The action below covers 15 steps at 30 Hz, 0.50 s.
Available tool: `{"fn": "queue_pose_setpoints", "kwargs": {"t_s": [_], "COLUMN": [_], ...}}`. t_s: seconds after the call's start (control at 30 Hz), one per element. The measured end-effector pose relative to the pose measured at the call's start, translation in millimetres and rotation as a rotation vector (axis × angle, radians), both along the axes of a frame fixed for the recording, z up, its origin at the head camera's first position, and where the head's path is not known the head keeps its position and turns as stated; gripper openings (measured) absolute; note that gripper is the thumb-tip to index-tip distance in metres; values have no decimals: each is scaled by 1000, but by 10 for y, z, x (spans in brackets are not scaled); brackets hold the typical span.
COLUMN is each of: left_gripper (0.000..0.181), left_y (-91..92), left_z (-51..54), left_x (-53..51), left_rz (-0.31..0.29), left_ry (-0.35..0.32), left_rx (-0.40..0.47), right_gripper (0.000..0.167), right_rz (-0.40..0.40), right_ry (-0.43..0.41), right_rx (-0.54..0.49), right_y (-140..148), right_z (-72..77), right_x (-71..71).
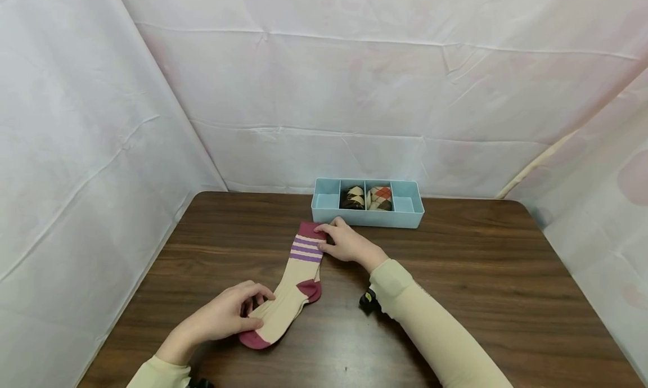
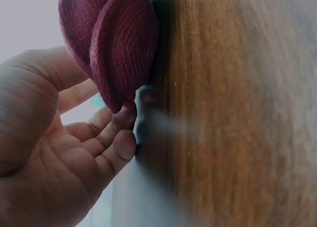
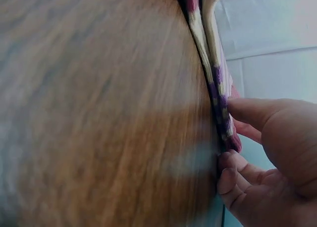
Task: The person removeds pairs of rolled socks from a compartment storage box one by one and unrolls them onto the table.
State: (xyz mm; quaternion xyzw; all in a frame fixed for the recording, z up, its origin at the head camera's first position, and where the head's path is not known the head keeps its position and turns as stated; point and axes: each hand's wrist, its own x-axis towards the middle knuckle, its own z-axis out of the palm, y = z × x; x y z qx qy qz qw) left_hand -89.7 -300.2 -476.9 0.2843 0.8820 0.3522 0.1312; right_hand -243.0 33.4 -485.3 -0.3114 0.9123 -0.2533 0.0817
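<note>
A pair of cream socks (image 1: 293,273), one on top of the other, lies flat on the brown table. Their cuffs, heels and toes are burgundy, and purple stripes run below the cuffs. Over the foot part, my left hand (image 1: 225,314) rests with thumb and fingers spread and gently bent; the left wrist view shows it beside the burgundy toes (image 2: 126,44). At the cuff end, my right hand (image 1: 349,243) touches the socks' right edge with thumb and fingertips apart. The right wrist view shows the striped edge (image 3: 220,96) against the thumb. Some fingertips are hidden.
Behind the socks stands a light blue divided box (image 1: 367,218). Its two middle compartments hold a folded dark brown and cream argyle sock bundle (image 1: 352,198) and a folded beige one with red and brown diamonds (image 1: 379,198). White cloth (image 1: 324,95) hangs around the table.
</note>
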Motion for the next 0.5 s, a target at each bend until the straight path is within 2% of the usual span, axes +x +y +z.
{"fn": "queue_pose_setpoints", "kwargs": {"t_s": [0.23,0.5], "left_gripper": [43,50], "left_y": [-1,22], "left_z": [28,36], "left_x": [35,136], "left_rz": [-4,-35], "left_ry": [73,75], "left_rx": [-29,11], "right_gripper": [42,39], "right_rz": [18,42], "right_ry": [14,30], "right_rx": [-11,-20], "right_y": [-10,22], "right_z": [-1,-29], "right_x": [-10,-15]}}
